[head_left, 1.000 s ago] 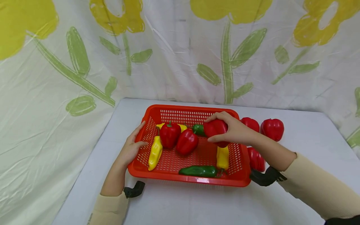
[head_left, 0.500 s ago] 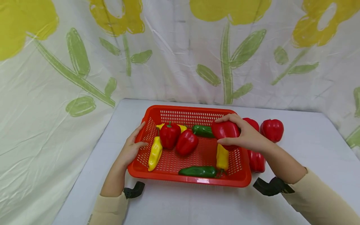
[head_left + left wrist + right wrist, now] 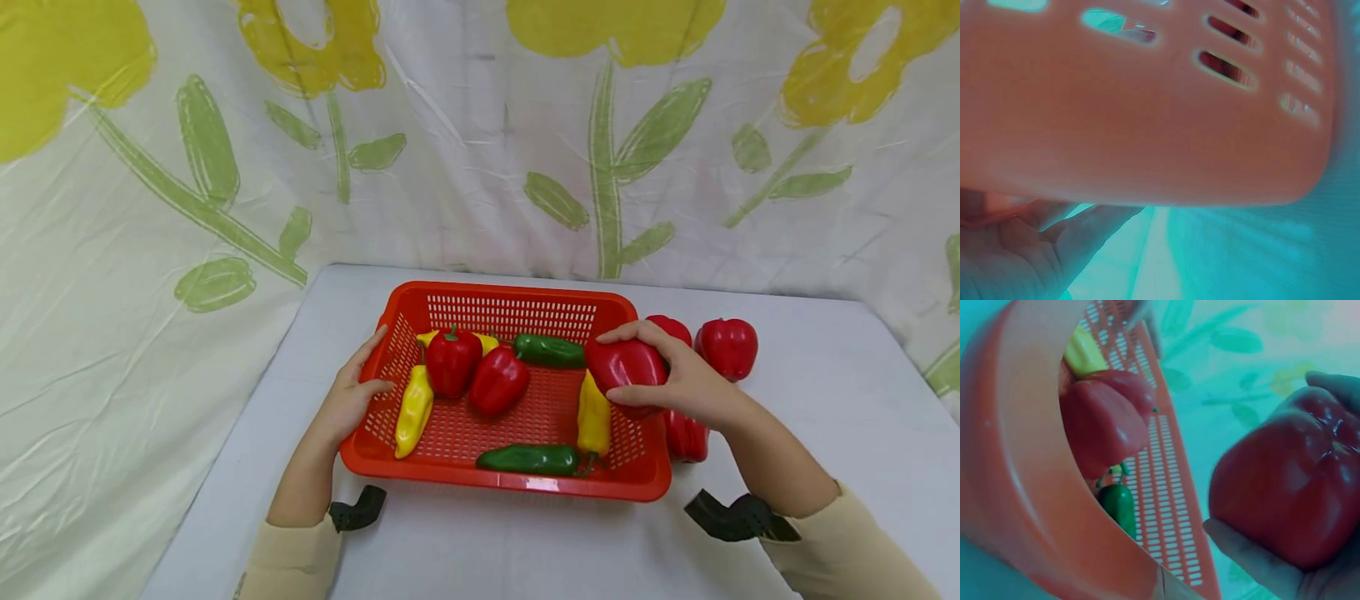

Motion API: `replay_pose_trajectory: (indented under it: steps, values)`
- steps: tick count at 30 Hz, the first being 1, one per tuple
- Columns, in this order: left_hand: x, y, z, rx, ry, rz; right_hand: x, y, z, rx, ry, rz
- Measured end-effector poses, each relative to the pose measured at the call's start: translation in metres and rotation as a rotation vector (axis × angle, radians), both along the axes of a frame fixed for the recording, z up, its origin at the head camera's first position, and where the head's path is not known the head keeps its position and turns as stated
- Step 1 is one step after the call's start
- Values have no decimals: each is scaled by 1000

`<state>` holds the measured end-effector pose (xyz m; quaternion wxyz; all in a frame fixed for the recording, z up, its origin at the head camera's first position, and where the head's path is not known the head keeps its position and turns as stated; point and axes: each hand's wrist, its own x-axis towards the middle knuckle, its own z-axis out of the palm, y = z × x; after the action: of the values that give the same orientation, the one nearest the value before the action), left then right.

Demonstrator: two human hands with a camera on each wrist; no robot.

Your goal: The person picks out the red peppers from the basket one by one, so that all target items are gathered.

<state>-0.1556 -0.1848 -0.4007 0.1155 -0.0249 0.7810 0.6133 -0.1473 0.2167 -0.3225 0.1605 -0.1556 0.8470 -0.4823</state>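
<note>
A red plastic basket (image 3: 450, 472) with slotted walls stands on the table. My left hand (image 3: 351, 396) holds its left side, with the thumb over the rim. In my right hand (image 3: 697, 383) is a red bell pepper (image 3: 625, 371), gripped between thumb and fingers above the basket's right rim; the right wrist view shows this bell pepper (image 3: 1285, 481) raised outside the wall. Inside the basket lie two red bell peppers (image 3: 453, 360), long green peppers (image 3: 528, 458) at the back and front, and yellow peppers (image 3: 414, 412) at the left, back and right.
Right of the basket, more red bell peppers (image 3: 727, 348) sit on the white table (image 3: 817, 400), some partly hidden by my right hand and the rim. A white cloth (image 3: 465, 167) with painted yellow flowers hangs behind the table.
My right hand has carried the red bell pepper rightward, from over the basket's inside to its right rim, uncovering the back green pepper. The left hand and the basket have stayed put.
</note>
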Motion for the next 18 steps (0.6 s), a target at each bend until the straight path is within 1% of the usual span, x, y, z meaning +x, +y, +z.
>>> replay_pose_trajectory:
  steps: [4, 10, 18]
  values:
    - [0, 0, 0, 9, -5, 0, 7, 4, -1, -2, 3, -4]
    - [0, -1, 0, 16, -3, -3, 16, 11, -5, -22, 43, -2]
    - [1, 0, 0, 13, 0, -4, 32, 32, -13, -73, 122, -42]
